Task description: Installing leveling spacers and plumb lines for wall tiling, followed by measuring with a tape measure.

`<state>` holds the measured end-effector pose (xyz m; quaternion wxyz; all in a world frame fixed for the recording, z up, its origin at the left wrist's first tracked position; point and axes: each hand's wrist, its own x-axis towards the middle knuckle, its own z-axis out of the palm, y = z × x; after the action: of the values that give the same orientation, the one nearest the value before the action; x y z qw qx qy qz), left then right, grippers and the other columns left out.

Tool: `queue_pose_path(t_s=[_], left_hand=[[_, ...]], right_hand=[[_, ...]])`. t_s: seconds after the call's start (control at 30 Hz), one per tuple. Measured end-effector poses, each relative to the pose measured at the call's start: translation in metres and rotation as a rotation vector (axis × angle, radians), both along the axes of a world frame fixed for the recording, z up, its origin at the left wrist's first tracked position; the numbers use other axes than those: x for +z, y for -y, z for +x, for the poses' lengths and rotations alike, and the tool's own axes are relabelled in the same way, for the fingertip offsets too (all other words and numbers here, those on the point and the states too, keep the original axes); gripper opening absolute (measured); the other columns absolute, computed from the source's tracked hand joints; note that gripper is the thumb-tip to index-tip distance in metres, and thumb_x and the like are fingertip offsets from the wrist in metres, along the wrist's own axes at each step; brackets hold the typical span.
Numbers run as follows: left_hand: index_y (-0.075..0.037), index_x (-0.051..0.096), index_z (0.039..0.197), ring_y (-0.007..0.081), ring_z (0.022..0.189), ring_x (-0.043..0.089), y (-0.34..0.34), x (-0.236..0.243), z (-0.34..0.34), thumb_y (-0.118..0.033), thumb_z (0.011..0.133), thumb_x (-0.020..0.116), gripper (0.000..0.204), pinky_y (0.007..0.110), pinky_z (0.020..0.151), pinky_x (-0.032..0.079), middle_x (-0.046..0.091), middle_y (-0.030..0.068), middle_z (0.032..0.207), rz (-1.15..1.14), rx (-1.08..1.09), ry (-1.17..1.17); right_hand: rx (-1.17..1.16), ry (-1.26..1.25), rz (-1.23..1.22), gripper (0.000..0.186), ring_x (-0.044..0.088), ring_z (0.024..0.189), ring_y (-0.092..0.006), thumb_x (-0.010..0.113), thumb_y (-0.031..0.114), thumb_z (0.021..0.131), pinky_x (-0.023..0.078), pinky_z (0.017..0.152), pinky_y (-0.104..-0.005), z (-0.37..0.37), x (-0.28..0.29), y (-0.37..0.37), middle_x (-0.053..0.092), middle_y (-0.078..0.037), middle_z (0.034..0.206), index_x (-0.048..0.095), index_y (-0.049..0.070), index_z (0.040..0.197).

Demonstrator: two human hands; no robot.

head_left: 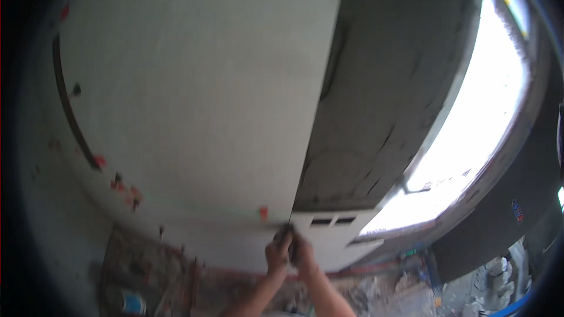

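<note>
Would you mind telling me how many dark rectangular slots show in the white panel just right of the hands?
2: both slots sit side by side near the top of the white panel, one left, the other right. More may be hidden.

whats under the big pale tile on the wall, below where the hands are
Below the big pale tile runs another pale tile row, then rubble on the floor. Both hands meet at its lower right corner and cover what sits there.

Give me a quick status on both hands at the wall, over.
Left hand and right hand together at lower corner of large pale tile. Small dark thing between them, unclear. Red spacer clip just above. Bare grey render right.
</note>
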<state>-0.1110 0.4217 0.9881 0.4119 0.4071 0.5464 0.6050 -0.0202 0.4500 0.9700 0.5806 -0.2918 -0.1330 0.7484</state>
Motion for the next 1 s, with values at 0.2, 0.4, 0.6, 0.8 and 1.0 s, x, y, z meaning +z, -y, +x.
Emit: queue_pose_path(t_s=[0.2,0.4,0.6,0.8,1.0], left_hand=[[-0.006,0.079,0.104,0.0139,0.061,0.052,0.021,0.021,0.0,-0.026,0.103,0.075,0.02,0.037,0.056,0.042,0.068,0.0004,0.081,-0.103,-0.124,0.461],[-0.01,0.069,0.084,0.0099,0.056,0.046,0.015,0.003,-0.007,-0.027,0.105,0.071,0.028,0.032,0.05,0.034,0.058,-0.0023,0.072,0.07,-0.2,0.255],[-0.011,0.071,0.085,0.0099,0.058,0.049,0.013,0.007,-0.004,-0.029,0.106,0.072,0.027,0.032,0.051,0.036,0.057,-0.0021,0.071,0.084,-0.119,0.187],[-0.009,0.071,0.078,0.0084,0.057,0.053,0.009,0.029,-0.008,-0.046,0.102,0.078,0.044,0.032,0.05,0.037,0.061,-0.0005,0.066,-0.21,-0.192,0.324],[-0.009,0.064,0.077,0.008,0.056,0.049,0.015,0.03,-0.016,-0.036,0.107,0.068,0.04,0.031,0.05,0.035,0.058,-0.0025,0.068,-0.089,-0.242,0.516]], right_hand=[[0.24,0.282,0.076,0.034,0.071,0.08,-0.0176,0.063,0.037,0.109,0.056,0.063,-0.0332,0.026,-0.057,-0.009,0.074,-0.003,0.094,0.073,0.009,0.124],[-0.223,1.521,0.584,0.05,0.078,0.101,-0.0328,0.07,0.048,0.102,0.06,0.091,-0.0458,0.014,0.064,0.004,0.08,-0.019,0.117,0.078,0.005,0.127],[-0.052,0.867,0.272,0.04,0.076,0.102,-0.0402,0.068,0.038,0.105,0.059,0.092,-0.0507,0.013,0.035,0.009,0.08,-0.02,0.112,0.078,0.007,0.129],[-0.045,0.729,0.136,0.041,0.067,0.088,-0.0161,0.068,0.043,0.108,0.057,0.079,-0.0348,0.025,-0.027,-0.002,0.075,-0.006,0.098,0.078,0.005,0.119],[-0.036,1.383,0.31,0.044,0.072,0.081,-0.0156,0.071,0.04,0.104,0.059,0.077,-0.0374,-0.006,0.116,0.015,0.079,-0.011,0.084,0.079,-0.003,0.102]])
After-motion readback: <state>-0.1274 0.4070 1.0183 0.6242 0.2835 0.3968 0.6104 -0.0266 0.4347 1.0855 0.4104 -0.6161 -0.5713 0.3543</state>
